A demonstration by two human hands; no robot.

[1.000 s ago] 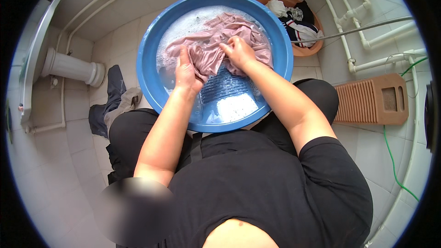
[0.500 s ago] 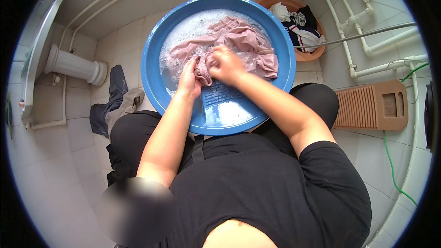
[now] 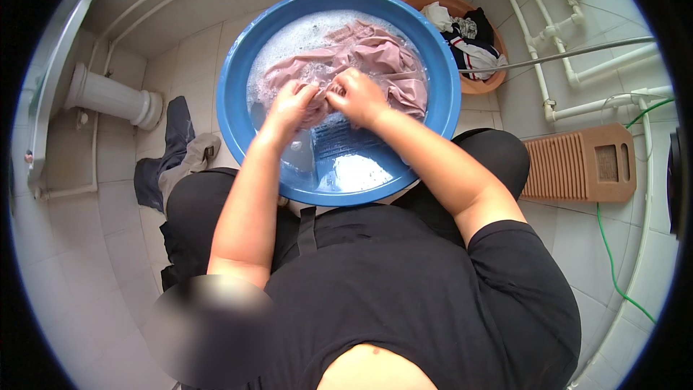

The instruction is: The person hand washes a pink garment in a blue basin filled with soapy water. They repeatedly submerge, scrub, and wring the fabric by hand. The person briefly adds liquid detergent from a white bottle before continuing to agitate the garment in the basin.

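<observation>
A wet pink garment point(image 3: 386, 58) lies crumpled in soapy water inside a large blue basin point(image 3: 446, 101). My left hand point(image 3: 292, 107) grips a gathered edge of it on the left. Close beside, my right hand point(image 3: 357, 97) pinches the same edge, its fingers curled and facing the left ones. Between the two hands the cloth is bunched, and part of it is hidden by the fingers. Just below them, the basin's built-in ribbed washboard point(image 3: 339, 141) slopes toward me, partly under water.
An orange basin point(image 3: 485, 87) of black and white clothes point(image 3: 476, 47) stands at the back right. To the right lies a brown washboard point(image 3: 577, 165) by white pipes point(image 3: 556, 50) and a green cord point(image 3: 613, 267). Dark and beige clothes point(image 3: 173, 152) lie on the left floor near a white pedestal point(image 3: 112, 99).
My left hand has turned over, its fingers now curled on the garment's edge. My right hand, blurred before, holds still at the cloth. The view has shifted slightly.
</observation>
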